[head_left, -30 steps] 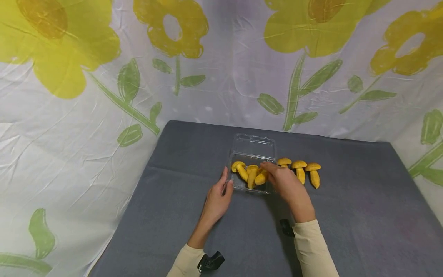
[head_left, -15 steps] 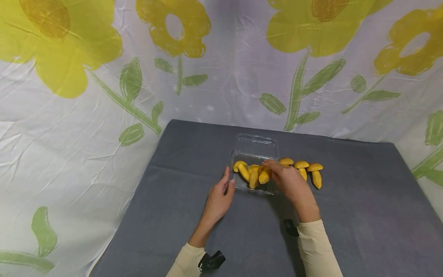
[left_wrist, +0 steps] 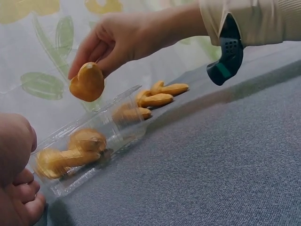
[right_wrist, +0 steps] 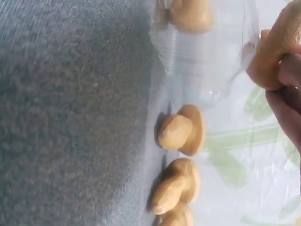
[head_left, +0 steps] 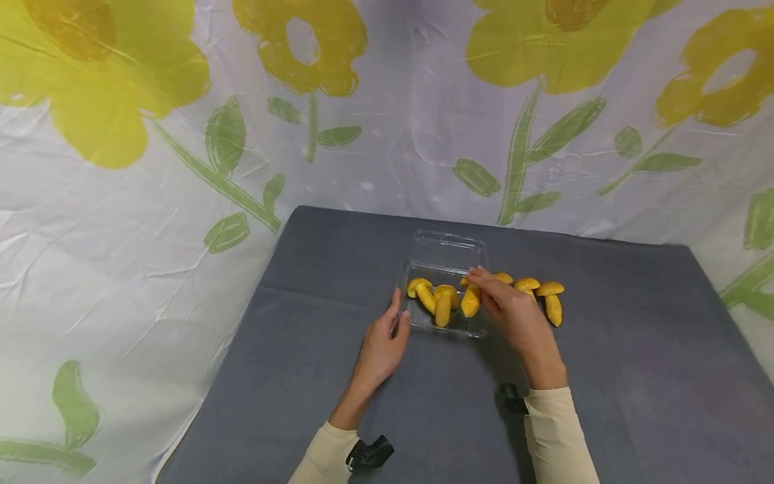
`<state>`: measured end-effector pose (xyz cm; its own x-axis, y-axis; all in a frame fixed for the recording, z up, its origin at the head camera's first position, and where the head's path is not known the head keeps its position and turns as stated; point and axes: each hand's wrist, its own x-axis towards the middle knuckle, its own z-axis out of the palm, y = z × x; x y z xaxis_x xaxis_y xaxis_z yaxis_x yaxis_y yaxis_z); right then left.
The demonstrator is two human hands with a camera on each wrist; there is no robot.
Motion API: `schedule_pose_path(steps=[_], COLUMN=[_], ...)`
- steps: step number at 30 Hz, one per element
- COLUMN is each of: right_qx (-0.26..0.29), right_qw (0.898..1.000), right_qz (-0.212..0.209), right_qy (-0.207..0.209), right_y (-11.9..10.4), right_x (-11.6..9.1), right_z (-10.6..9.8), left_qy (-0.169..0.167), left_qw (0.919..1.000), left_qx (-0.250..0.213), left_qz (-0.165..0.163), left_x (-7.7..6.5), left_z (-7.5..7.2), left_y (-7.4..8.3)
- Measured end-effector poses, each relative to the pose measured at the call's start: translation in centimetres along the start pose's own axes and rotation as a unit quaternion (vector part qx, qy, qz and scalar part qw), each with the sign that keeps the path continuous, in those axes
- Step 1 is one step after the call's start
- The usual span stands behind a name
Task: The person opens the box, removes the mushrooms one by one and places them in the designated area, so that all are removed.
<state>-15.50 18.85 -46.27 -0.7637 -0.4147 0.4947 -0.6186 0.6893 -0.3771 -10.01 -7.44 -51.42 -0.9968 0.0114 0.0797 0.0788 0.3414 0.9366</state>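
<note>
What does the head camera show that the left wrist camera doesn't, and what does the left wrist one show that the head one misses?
Only the head view shows the left sleeve and left black wristband.

Only the left wrist view shows the left hand's lower fingers and the green patch on the right wristband.

Both show the right hand pinching a mushroom, the left hand at the box, two mushrooms inside it and three outside.
</note>
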Motion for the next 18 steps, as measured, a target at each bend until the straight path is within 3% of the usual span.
schedule_pose_path(steps=[11, 18], right_qx=[-0.010, -0.009], right_qw=[0.998, 0.997], right_qz=[0.013, 0.025], right_qy=[0.057, 0.066], right_y=[0.1, 0.1], right_x=[-0.1, -0.8], right_z=[-1.3, -2.0], left_qy=[-0.001, -0.003], left_qw=[1.0000, 1.0000], left_qx=[-0.006, -0.006], left_qz=[0.000, 0.000], left_x=[0.1, 0.0], left_z=[-0.1, -0.2], left_y=[-0.1, 0.0])
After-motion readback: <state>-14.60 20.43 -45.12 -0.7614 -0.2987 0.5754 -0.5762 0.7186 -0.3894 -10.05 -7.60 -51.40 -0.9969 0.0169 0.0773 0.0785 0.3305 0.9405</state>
